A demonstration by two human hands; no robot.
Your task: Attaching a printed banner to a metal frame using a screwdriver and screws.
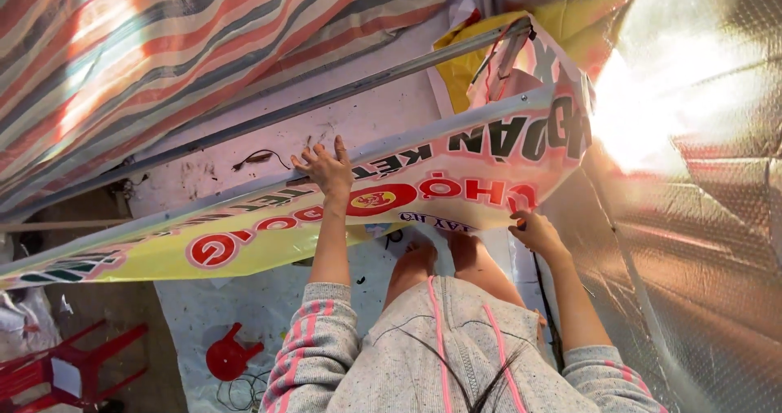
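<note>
Yellow-and-white printed banner [456,189] stretched slanting on a metal frame [440,132]

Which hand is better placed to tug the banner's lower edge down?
Right, probably. The right hand already sits at the lower edge of the yellow banner, fingers on it. The left hand is higher, fingers spread on the metal frame bar along the banner's top.
</note>
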